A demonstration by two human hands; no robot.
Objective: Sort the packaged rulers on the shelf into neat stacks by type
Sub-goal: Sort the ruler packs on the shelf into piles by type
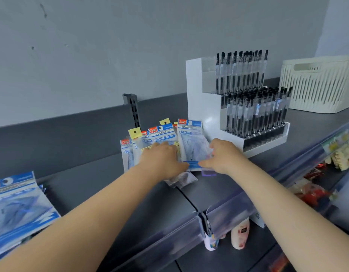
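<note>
Forearms cut off below; left hand (162, 160) hides ruler packets (191, 142).

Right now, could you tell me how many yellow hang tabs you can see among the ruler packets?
2: one yellow tab behind the left hand, another further back; more may be hidden.

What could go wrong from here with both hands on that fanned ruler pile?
1. The right hand pinches one geometric pack close to the pen display; a wide lift might knock it.
2. The left hand presses the fanned packs; the loose clear packet beneath could slide toward the shelf edge.
</note>
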